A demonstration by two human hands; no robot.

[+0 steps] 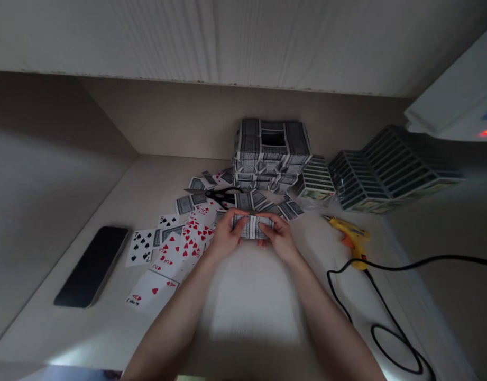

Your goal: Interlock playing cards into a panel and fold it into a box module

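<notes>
Between my two hands are patterned playing cards (pixel 252 227), their backs facing me, with a white strip down the middle. My left hand (pixel 228 233) grips their left end, thumb on the face toward me. At the right end my right hand (pixel 279 234) pinches them the same way. Just beyond lie loose face-down cards (pixel 246 201) and black-handled scissors (pixel 217 196). Behind these stands a box-like structure built of cards (pixel 272 153), with an opening in its top. Face-up cards (pixel 195 238), mostly hearts, spread to the left of my left hand.
A black phone (pixel 91 267) lies at the left. On the right rests a yellow glue gun (pixel 352 235), its black cord (pixel 386 307) looping over the table. Boxed card packs (pixel 386 169) stand at the back right. A shelf edge (pixel 195 82) overhangs the table.
</notes>
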